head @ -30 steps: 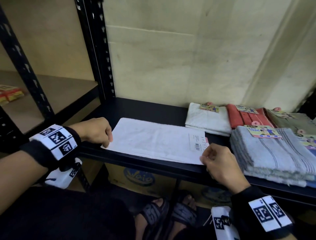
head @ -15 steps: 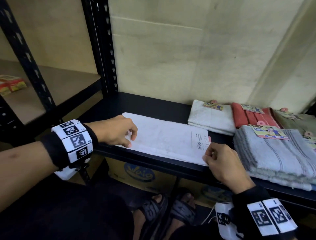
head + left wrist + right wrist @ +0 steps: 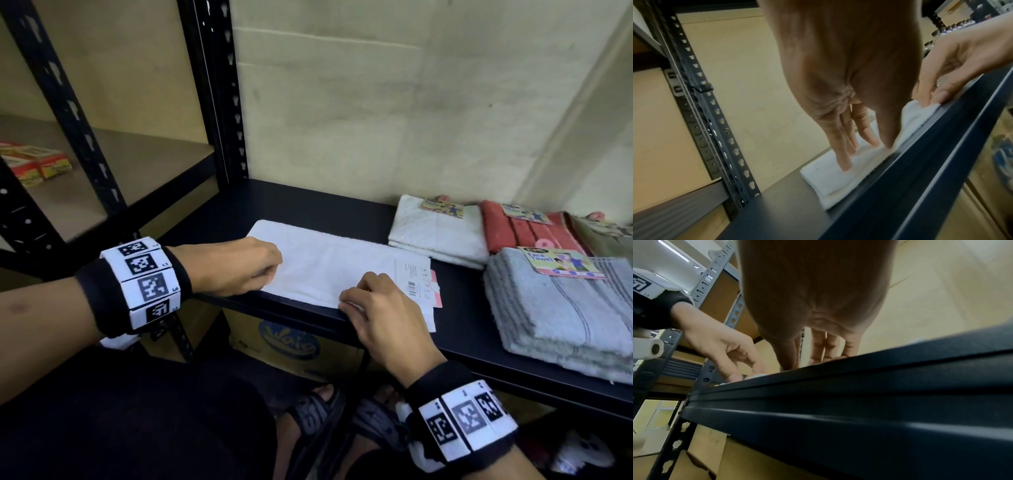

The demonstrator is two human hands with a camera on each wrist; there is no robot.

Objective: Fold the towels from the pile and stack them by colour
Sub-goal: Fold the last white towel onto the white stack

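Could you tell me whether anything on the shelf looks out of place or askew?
Little stands out. The white towel lies at a slant to the shelf edge, its paper tag sticking out past its right end. The folded stacks look tidy.

right hand [image 3: 818, 308] fingertips [image 3: 818, 358] on shelf edge [image 3: 879, 378]

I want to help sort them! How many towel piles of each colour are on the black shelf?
White: 2, the spread white towel and the folded white towel
Red: 1, the red pile
Olive: 1, the olive pile
Grey: 1, the grey stack; its layers are too hard to count
Total: 5
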